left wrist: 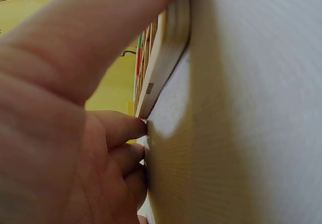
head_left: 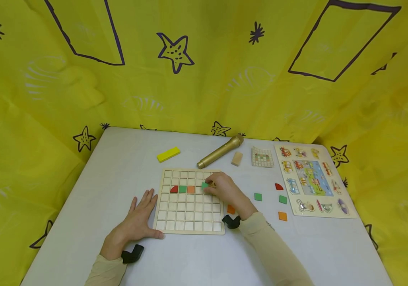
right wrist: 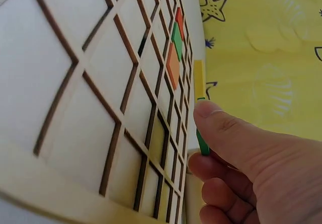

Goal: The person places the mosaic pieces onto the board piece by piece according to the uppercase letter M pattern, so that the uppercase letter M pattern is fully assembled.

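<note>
A wooden grid board (head_left: 189,220) lies on the white table. One of its rows bears a red quarter-round tile (head_left: 174,189), a green square tile (head_left: 182,189) and an orange square tile (head_left: 191,190) side by side. My right hand (head_left: 225,190) pinches another green square tile (right wrist: 203,139) between thumb and fingertips, over the board's right part in the head view. Fingers spread, my left hand (head_left: 137,218) rests at the board's left edge, its thumb (left wrist: 121,12) at the near corner and its other fingertips on the table.
Right of the board lie loose tiles: red (head_left: 278,186), green (head_left: 258,197), green (head_left: 283,200), orange (head_left: 282,216) and orange (head_left: 231,209). Behind are a yellow block (head_left: 168,154), gold microphone (head_left: 220,152), wooden block (head_left: 237,159) and pattern card (head_left: 262,157). A picture puzzle (head_left: 315,180) lies far right.
</note>
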Available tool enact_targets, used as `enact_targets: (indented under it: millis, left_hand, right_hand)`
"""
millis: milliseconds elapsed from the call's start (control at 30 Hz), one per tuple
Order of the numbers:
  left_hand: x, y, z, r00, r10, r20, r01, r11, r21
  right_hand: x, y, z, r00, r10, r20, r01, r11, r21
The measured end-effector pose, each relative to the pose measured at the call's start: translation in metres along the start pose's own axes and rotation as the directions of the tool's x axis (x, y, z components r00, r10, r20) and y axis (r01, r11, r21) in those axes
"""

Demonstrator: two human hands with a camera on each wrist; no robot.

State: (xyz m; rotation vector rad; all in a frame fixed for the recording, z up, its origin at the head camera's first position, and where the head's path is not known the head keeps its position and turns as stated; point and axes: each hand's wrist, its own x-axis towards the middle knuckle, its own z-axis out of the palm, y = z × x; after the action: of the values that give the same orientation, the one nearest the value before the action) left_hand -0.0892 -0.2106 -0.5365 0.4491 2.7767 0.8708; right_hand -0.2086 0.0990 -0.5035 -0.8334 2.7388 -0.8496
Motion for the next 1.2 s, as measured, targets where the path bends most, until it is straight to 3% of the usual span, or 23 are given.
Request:
enact_targets:
  millis: [433,1200]
  left_hand:
    - [0.0,-0.002,0.002,1.0,0.009,-0.008,-0.009,1.0,0.001]
    - [0.0,-0.002,0.001,1.0,0.012,-0.009,-0.012,1.0,0.011]
  right_hand:
    - [0.006,-0.007,0.017,0.995,-0.096,0.013,0.097,0.992,-0.08]
    - [0.01,-0.011,0.022,0.996,-0.087,-0.008,0.085,0.984,-0.154]
